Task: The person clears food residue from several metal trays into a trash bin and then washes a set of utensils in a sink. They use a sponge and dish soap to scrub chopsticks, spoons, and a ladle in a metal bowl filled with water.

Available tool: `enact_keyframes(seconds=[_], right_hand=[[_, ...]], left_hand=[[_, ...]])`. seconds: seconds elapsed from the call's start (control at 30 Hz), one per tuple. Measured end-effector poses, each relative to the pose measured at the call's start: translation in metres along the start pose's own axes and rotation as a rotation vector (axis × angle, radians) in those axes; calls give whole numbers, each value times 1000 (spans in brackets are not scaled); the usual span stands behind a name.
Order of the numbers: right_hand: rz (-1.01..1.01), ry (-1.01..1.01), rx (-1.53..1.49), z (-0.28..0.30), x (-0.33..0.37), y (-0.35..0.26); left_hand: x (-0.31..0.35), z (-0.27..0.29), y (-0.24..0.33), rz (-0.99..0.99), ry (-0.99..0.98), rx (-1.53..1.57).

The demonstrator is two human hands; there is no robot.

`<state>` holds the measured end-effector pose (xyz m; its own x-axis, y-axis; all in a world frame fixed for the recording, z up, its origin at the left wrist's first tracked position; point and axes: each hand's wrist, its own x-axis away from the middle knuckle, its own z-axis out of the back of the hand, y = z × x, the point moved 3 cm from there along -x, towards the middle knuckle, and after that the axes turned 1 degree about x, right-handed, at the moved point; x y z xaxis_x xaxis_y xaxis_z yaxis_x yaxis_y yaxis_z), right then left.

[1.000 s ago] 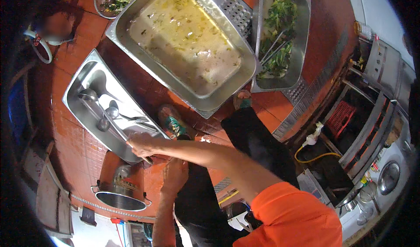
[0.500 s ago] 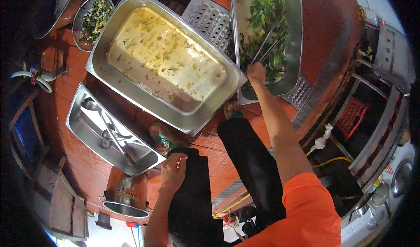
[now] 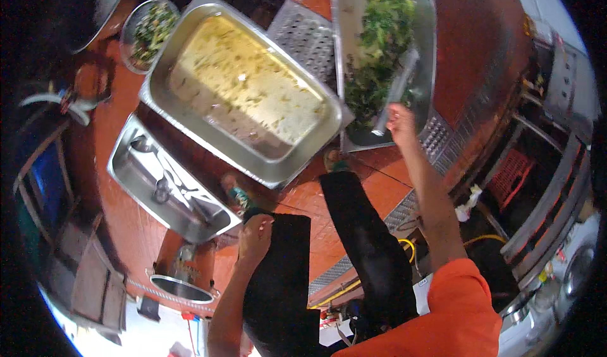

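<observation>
My right hand [image 3: 403, 122] is closed at the edge of a pair of metal tongs [image 3: 398, 86], which are smeared by motion. The tongs slant over leafy greens [image 3: 386, 22] in a steel pan [image 3: 433, 35] of cloudy liquid at the far right; their lower end sticks out past my fingers. My left hand [image 3: 256, 235] rests by my left knee, fingers curled, with nothing seen in it. Between the hands and farther off sits a large steel pan [image 3: 169, 104] of yellowish liquid [image 3: 246, 91] with leafy scraps.
On the left, a smaller steel pan [image 3: 120, 151] holds several ladles [image 3: 161, 189]. A strainer basket [image 3: 123, 38] of chopped greens stands at the far left. Perforated metal sheets [image 3: 303, 41] lie beside the pans. A metal pot [image 3: 183, 289] lies near my left forearm. A red crate [image 3: 512, 174] is at right.
My right hand has moved right and slightly nearer, and the tongs have swung to a steeper slant with their arms no longer visibly apart. The left hand stays by the knee. The view has shifted slightly.
</observation>
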<state>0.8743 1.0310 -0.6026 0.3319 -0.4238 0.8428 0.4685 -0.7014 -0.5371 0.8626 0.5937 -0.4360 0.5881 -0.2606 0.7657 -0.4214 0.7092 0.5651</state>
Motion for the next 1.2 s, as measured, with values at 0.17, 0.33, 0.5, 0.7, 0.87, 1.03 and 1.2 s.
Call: enact_keyframes(seconds=[0.17, 0.33, 0.5, 0.7, 0.87, 1.03, 1.2], right_hand=[[11, 41, 29, -3, 63, -59], [115, -173, 501, -80, 166, -44], [247, -914, 911, -220, 255, 24], [450, -1303, 1142, -361, 296, 237], [933, -1327, 1616, -377, 285, 362], [756, -982, 1215, -357, 252, 200], [1407, 95, 1696, -253, 61, 59]], left_hand=[[11, -11, -9, -22, 56, 95], [28, -2, -5, -58, 4, 8], [49, 22, -32, -29, -69, 116], [53, 35, -83, 3, -79, 185], [29, 32, -122, 47, -49, -85], [-21, 41, -142, 18, 154, 134], [-133, 50, -129, 107, 451, 408]])
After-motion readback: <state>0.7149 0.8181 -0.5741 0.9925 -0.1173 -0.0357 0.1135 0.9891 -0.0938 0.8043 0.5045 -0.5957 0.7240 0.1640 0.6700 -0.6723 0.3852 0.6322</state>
